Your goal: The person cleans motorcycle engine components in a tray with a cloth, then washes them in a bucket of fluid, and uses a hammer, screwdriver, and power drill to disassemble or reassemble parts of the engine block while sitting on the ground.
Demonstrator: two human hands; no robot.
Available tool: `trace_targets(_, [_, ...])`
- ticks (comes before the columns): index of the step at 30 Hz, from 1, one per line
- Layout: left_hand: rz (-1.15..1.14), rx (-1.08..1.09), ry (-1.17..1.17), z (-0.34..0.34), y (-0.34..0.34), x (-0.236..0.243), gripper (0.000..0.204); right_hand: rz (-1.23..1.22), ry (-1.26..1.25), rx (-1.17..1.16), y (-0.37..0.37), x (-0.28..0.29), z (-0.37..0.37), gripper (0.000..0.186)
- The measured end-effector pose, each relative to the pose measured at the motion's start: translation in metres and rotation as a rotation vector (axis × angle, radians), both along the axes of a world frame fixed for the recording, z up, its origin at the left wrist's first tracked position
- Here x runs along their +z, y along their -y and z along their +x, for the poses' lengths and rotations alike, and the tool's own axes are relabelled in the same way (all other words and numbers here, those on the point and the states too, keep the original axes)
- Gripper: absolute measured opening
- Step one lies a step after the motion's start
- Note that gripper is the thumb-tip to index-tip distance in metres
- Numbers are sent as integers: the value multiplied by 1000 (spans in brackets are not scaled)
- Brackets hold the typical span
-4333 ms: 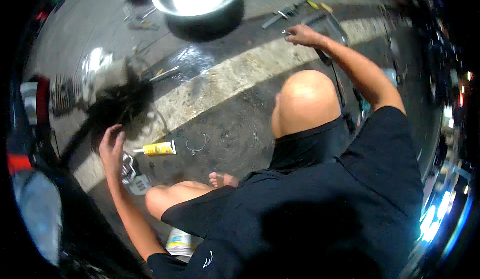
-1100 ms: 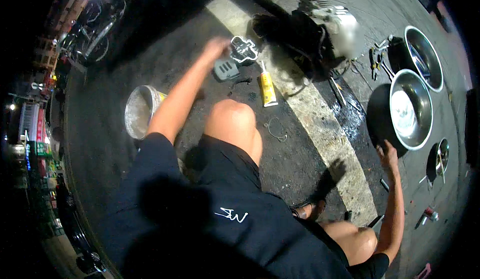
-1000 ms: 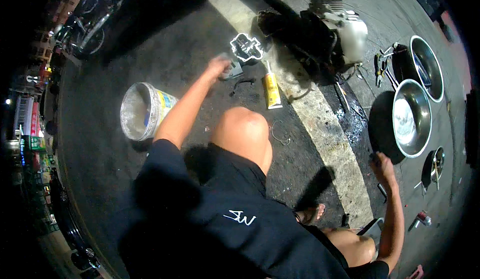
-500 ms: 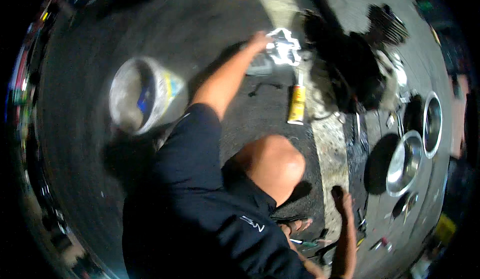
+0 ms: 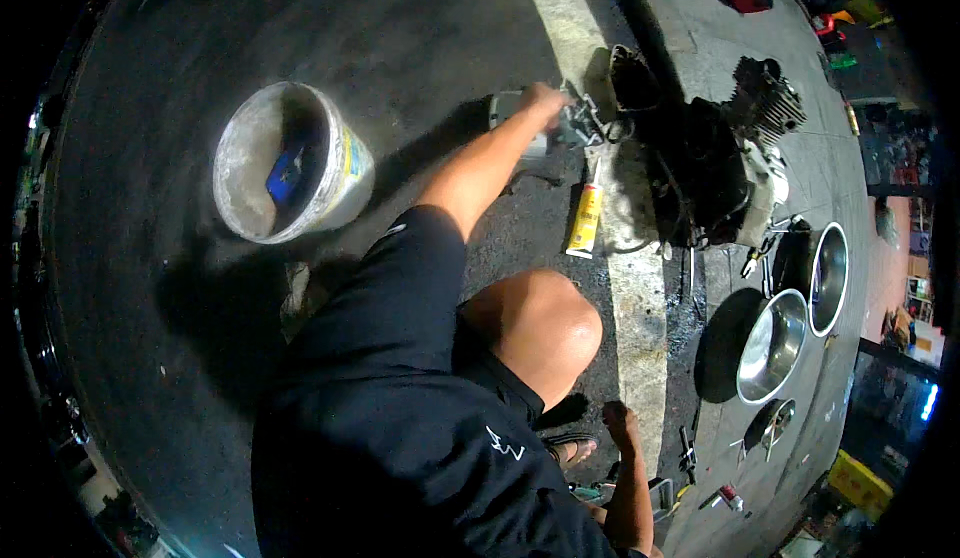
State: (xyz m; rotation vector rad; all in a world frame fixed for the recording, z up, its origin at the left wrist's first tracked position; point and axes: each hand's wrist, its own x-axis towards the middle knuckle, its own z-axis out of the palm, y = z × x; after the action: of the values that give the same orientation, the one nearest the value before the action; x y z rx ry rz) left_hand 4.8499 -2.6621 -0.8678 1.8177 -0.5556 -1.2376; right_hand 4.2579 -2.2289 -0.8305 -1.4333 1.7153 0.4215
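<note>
Grasping a metal part (image 5: 584, 121) in the curled left hand (image 5: 545, 102), holding the right hand (image 5: 620, 420) well apart, grip unclear.

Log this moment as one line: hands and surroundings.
Left hand: at metal part, grip unclear | Right hand: curled near white stripe, contents unclear | Nearby: yellow tube, engine | Rest: bucket, steel bowls

No words or numbers are coming through legibly: at two o'clock from the centre, the yellow tube (image 5: 586, 220) is carrying print too small for reading; at ten o'clock, the pale bucket (image 5: 350, 198) is bearing a yellow-and-blue label (image 5: 353, 158), its lettering blurring; at six o'clock, the black shirt (image 5: 390, 458) is showing an unreadable white mark (image 5: 504, 445)
</note>
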Motion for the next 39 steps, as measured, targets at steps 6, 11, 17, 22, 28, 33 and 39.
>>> trace_targets(6, [-242, 16, -1, 71, -60, 78, 19, -271, 194, 175, 62, -1, 38, 29])
trace_targets(11, [-442, 28, -70, 152, -176, 210, 21, -136, 362, -57, 46, -52, 8, 22])
trace_targets(17, [-425, 477, -48, 273, -373, 274, 24, -23, 290, 120, 67, -73, 35, 38])
trace_targets(22, [-298, 724, -29, 310, -440, 226, 21, -8, 441, -17, 100, -57, 49, 35])
trace_targets(28, [-273, 851, -247, 328, -451, 148, 38, -77, 486, -50, 134, -30, 80, 29])
trace_targets(33, [-267, 972, -461, 324, -427, 128, 30, -146, 429, -17, 119, -56, 44, 27])
trace_targets(39, [-105, 906, -274, 332, -428, 140, 39, -143, 235, 112, 90, -81, 29, 32])
